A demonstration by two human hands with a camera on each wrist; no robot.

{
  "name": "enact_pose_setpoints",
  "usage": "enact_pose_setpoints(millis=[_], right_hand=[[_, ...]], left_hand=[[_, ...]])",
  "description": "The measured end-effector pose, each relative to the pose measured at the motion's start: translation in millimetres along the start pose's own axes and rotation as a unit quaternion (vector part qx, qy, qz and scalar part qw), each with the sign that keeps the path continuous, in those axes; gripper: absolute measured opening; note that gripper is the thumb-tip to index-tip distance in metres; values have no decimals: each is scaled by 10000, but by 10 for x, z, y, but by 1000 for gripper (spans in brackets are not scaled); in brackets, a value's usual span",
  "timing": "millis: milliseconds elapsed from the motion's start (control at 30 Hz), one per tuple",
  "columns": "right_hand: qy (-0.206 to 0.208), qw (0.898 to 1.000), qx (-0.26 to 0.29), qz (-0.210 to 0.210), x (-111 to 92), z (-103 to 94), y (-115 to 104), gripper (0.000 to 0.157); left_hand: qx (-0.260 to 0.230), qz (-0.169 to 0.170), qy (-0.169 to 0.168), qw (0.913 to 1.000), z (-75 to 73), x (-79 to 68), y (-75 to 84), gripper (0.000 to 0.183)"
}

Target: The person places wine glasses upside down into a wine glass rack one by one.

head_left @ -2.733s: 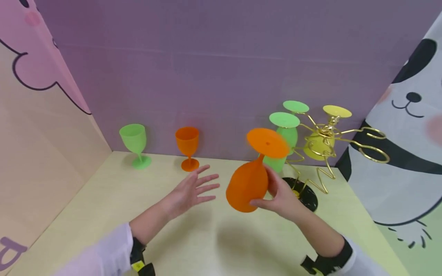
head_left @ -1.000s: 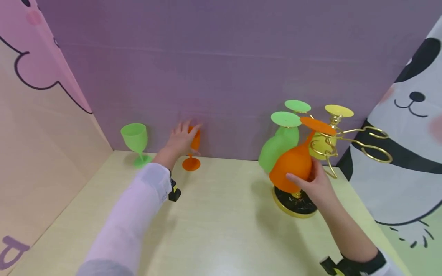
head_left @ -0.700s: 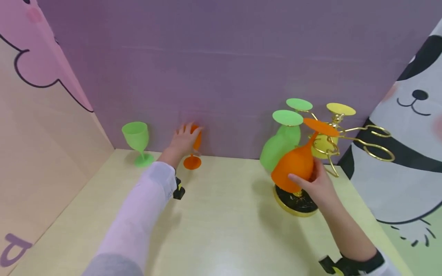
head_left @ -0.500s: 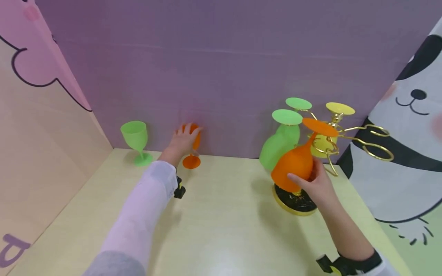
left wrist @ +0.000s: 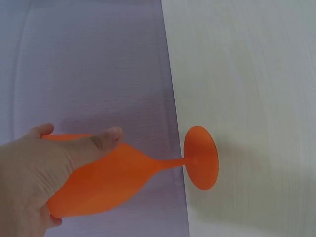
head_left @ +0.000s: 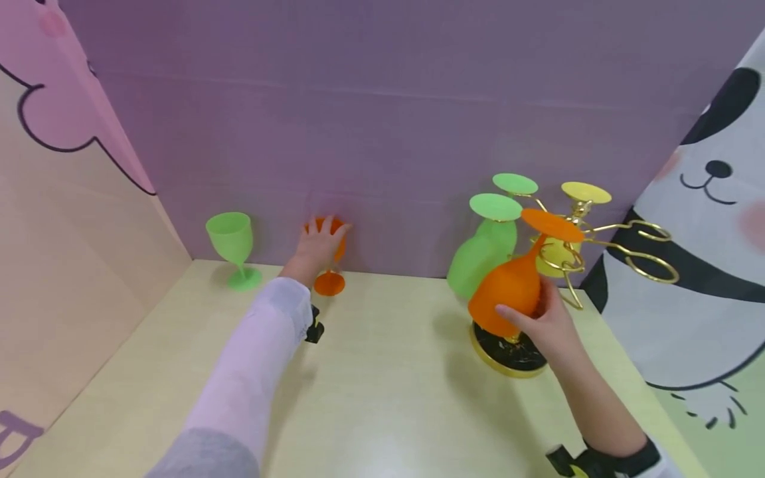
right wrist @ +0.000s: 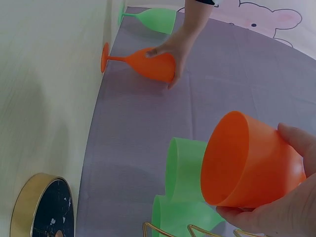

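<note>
My left hand (head_left: 315, 252) grips an upright orange wine goblet (left wrist: 113, 180) from above, thumb along one side of its bowl. The goblet's round foot (left wrist: 201, 158) is on the table by the back wall. At the right, my right hand (head_left: 546, 322) holds another orange goblet (head_left: 508, 292) by the bowl, upside down with its mouth tilted down and left. Its foot is up beside the gold wire arms of a stemware rack (head_left: 651, 269). Two green goblets (head_left: 495, 207) and a yellow goblet (head_left: 586, 193) hang inverted on that rack.
A green goblet (head_left: 232, 240) stands upright at the back left of the pale table (head_left: 370, 372). The rack's black and gold round base (head_left: 508, 352) sits at the right. A purple wall (head_left: 382, 146) closes the back; patterned panels flank both sides.
Over the earlier frames, my left hand reached from mid-table to the orange goblet at the back. My right hand carried its inverted goblet rightward to the rack. Lately both have barely moved.
</note>
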State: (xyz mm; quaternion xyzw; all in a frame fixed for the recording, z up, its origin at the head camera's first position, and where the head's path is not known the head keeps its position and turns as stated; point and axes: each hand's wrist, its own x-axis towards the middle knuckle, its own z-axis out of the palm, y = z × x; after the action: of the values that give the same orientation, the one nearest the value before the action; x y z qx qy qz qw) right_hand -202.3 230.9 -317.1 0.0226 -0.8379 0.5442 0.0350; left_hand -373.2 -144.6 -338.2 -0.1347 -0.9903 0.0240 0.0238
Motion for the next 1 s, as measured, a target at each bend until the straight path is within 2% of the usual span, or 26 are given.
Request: enact_pose_setpoints(millis=[300, 533, 1000], right_hand=[[123, 9998, -158, -36, -21, -49, 68, 95], [231, 9996, -122, -73, -19, -35, 106, 96], [295, 9993, -245, -31, -80, -54, 174, 97]], left_hand=[[-20, 44, 52, 10000, -42, -22, -10, 85], [-60, -27, -22, 10000, -22, -21, 19, 89], [615, 26, -72, 9981, -71, -7, 23, 84]])
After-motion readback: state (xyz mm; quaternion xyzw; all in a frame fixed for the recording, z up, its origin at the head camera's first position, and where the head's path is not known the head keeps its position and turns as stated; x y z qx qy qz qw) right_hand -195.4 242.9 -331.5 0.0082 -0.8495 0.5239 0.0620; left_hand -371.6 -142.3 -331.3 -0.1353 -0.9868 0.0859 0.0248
